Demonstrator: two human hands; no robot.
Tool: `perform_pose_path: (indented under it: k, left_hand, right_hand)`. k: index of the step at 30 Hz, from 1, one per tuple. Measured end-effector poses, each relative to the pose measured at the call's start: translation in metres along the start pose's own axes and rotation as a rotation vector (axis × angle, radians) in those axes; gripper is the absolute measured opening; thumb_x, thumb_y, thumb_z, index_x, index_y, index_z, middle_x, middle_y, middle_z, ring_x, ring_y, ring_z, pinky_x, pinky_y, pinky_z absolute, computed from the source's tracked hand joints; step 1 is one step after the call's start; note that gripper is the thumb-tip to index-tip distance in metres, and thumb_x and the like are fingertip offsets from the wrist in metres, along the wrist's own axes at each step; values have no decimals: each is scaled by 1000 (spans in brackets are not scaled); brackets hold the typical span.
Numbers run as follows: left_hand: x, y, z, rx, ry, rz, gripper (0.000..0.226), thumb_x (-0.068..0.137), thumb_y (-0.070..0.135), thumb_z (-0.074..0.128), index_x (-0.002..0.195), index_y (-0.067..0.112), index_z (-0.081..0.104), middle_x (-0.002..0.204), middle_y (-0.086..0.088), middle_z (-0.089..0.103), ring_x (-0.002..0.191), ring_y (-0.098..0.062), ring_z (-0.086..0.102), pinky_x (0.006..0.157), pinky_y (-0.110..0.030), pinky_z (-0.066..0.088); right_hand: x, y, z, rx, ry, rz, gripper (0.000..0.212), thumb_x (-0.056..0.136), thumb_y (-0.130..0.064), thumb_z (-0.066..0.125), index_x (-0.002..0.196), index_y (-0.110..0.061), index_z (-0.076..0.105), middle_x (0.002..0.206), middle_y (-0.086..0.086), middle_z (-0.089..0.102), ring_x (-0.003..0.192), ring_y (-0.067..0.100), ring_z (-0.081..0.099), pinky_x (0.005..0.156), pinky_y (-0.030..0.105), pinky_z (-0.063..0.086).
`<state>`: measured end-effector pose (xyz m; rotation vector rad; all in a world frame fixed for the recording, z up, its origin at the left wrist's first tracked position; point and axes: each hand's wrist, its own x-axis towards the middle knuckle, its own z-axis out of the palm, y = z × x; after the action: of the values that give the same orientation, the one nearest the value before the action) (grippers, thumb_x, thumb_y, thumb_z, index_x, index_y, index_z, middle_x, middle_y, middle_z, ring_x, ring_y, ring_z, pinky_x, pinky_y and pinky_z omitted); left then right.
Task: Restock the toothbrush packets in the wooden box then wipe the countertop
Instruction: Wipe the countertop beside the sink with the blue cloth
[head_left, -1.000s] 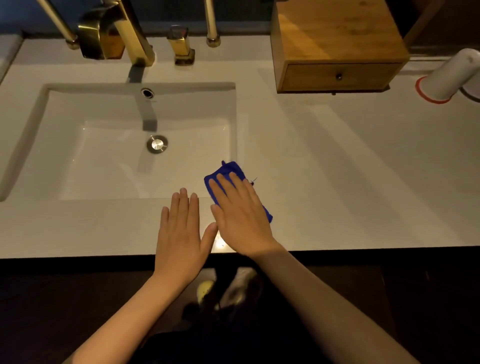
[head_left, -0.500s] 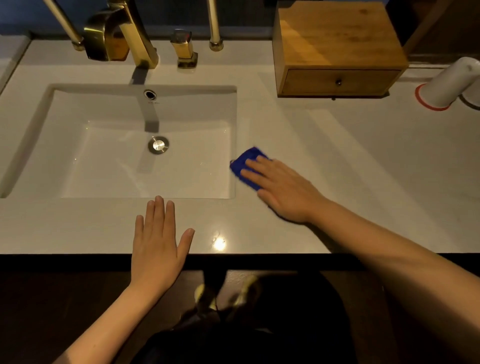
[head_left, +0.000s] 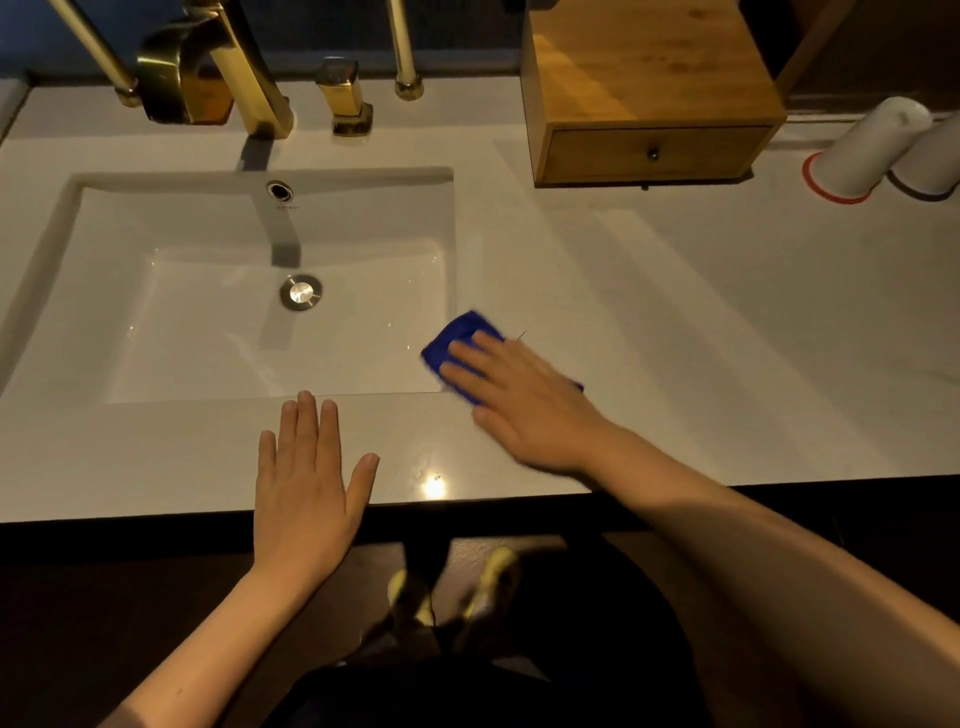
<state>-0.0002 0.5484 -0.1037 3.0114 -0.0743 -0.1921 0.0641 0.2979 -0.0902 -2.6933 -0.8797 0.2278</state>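
The blue cloth (head_left: 457, 338) lies on the white countertop (head_left: 675, 338), right at the near right corner of the sink basin (head_left: 182, 312). The right hand (head_left: 524, 400) presses it flat with straight fingers, blurred as if mid-stroke. The left hand (head_left: 306, 478) rests spread and flat on the front strip of the countertop, holding nothing.

Judging from this, the wiping half of the task is under way. The wide stretch towards the wooden box (head_left: 649, 93) and the far right end likely remains to be covered. No toothbrush packets are in sight, and the box's drawer (head_left: 654, 153) is closed, so restocking looks finished, though its contents are hidden.

The basin shows only its drain stopper (head_left: 301, 292) beneath the brass faucet (head_left: 249, 78). At the right edge stand two white cups (head_left: 867, 150), apparently mouth-down on coloured rims, so their insides cannot be seen.
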Motion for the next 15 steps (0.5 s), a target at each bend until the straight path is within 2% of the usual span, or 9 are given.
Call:
perform_pose_path:
  k: [5, 8, 11, 15]
  left_hand:
    - [1, 1, -1, -2, -8, 0, 82, 85, 60, -2, 144, 4, 10, 155, -19, 10, 143, -28, 4, 115, -47, 7]
    - [1, 1, -1, -7, -5, 6, 82, 86, 61, -2, 144, 4, 10, 155, -18, 10, 143, -25, 2, 115, -46, 7]
    - [1, 0, -1, -20, -6, 6, 80, 86, 59, 1, 145, 5, 8, 155, -17, 7, 143, -24, -2, 116, -45, 4]
    - [1, 0, -2, -43, -15, 7, 82, 84, 61, 0, 144, 6, 4, 156, -15, 2, 143, -23, -5, 117, -44, 1]
  right_hand:
    - [-29, -10, 3, -76, -136, -189, 51, 98, -35, 30, 147, -25, 20, 157, -4, 18, 146, 15, 3, 115, 26, -15]
    - [-43, 9, -4, -66, -142, -199, 50, 98, -35, 33, 146, -26, 24, 155, -6, 20, 145, 13, 4, 116, 26, -10]
    - [-54, 32, -8, -39, -57, -17, 51, 96, -35, 36, 145, -26, 24, 153, -8, 14, 145, 15, 8, 117, 30, 0]
    - [-59, 62, -15, -43, 92, 324, 52, 97, -33, 36, 146, -25, 22, 157, -1, 17, 146, 18, 11, 116, 31, 5]
